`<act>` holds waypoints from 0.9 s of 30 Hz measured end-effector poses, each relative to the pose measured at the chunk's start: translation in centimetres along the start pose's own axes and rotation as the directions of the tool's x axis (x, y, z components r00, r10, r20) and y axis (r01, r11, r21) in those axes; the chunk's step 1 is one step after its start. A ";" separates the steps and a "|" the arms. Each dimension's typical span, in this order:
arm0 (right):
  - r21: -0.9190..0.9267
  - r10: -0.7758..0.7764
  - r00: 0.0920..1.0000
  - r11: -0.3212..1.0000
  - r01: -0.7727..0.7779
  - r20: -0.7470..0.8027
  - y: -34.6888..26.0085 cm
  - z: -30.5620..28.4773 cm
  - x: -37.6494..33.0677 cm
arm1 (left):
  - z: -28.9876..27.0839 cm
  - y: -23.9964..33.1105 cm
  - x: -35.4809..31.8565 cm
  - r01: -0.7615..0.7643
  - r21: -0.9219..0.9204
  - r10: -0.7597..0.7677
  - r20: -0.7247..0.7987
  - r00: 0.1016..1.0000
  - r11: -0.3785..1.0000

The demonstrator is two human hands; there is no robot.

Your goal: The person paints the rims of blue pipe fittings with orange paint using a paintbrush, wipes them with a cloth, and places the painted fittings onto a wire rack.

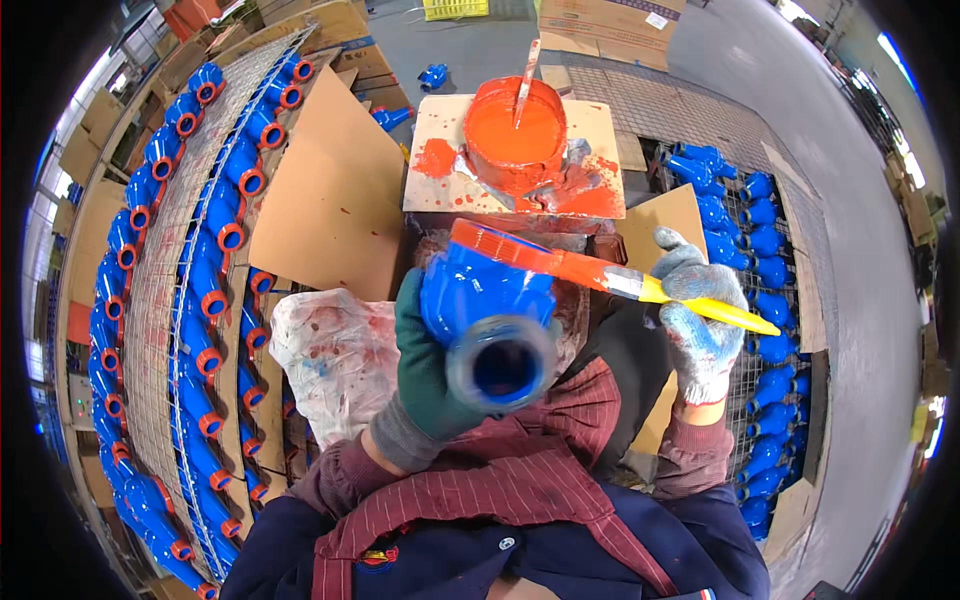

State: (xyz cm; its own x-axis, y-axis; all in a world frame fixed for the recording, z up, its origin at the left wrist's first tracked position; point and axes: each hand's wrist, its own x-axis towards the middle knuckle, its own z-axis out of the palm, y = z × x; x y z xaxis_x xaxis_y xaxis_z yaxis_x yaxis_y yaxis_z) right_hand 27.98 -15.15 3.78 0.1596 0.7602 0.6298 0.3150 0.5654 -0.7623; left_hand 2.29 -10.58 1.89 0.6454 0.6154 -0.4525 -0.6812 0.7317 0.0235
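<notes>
My left hand (425, 365), in a dark green glove, is wrapped round a blue pipe fitting (485, 300) that looks like a valve body. The fitting's bare grey end faces me, while its far rim shows orange-red. Between the fingers of my right hand (700, 310), in a paint-stained white glove, is a paintbrush (650, 288) with a yellow handle. Its orange-coated bristles lie against the fitting's far rim. Just beyond stands a round tub (516, 165) of orange paint, a stick (526, 85) leaning upright in it.
Spattered cardboard (430, 185) lies under the tub. Several blue fittings with orange rims line a wire-mesh rack (185, 240) on my left. More blue fittings (765, 390) sit on a rack at right. Upright cardboard sheets (325, 190) flank the tub, and a stained cloth (340, 350) hangs at left.
</notes>
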 end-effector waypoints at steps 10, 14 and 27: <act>0.129 -0.175 0.962 0.980 0.150 0.210 -1.5 0.1 3.6 | -1.3 2.8 0.1 -0.027 0.742 -0.210 0.224 0.951 0.670; 0.026 -0.160 0.977 0.987 0.158 0.140 -1.5 0.7 5.0 | -2.0 6.3 0.8 0.241 0.219 -0.317 0.451 0.834 0.946; -0.512 0.079 0.911 0.845 0.154 0.405 7.4 13.1 10.7 | 2.0 8.6 -1.7 -0.236 0.314 -0.116 0.355 0.928 -0.920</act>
State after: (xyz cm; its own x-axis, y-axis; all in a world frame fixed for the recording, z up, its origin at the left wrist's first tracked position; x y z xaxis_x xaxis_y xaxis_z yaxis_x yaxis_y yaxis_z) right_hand 19.74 1.38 2.91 -0.2082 0.8666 0.4535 0.7697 0.4312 -0.4707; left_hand -3.96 -4.70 4.65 0.8006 0.5897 -0.1065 0.5831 -0.7257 0.3652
